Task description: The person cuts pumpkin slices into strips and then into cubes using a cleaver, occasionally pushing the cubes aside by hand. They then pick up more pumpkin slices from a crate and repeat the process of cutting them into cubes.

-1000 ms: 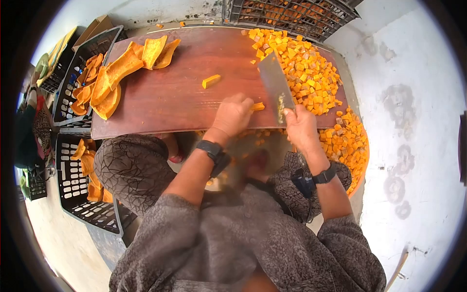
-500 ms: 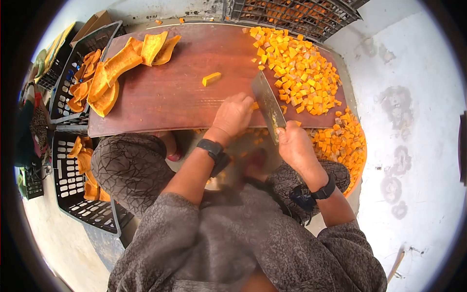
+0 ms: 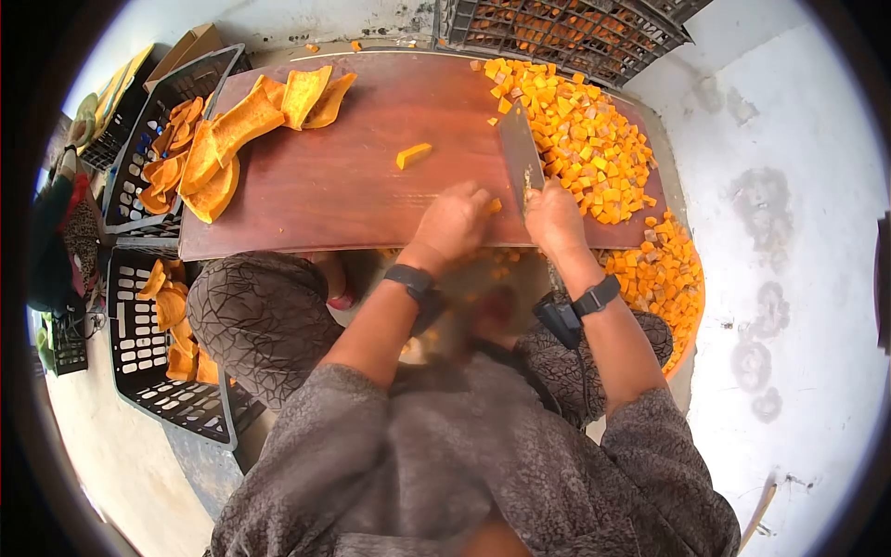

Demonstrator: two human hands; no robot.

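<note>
My right hand [image 3: 555,223] is wrapped round the handle of a cleaver [image 3: 520,147], its broad blade pointing away from me beside the diced pumpkin [image 3: 594,148]. Just left of the blade, my left hand [image 3: 453,221] has its fingers curled down on a pumpkin strip, mostly hidden; an orange end [image 3: 495,206] shows at the fingertips. Farther up the red-brown board [image 3: 371,200] lies a loose pumpkin stick [image 3: 414,155]. Large curved pumpkin slices [image 3: 232,130] are stacked at the board's left end.
Black crates [image 3: 172,371] with pumpkin slices stand on the left, and another crate [image 3: 566,37] is behind the board. Below the right end, a round orange container [image 3: 698,325] holds more cubes. A white wall [image 3: 798,241] rises at the right. My knees are under the near edge.
My right hand and the cleaver have moved forward, away from me, and the blade sits farther up the board. My left hand has shifted slightly; the loose stick stays put.
</note>
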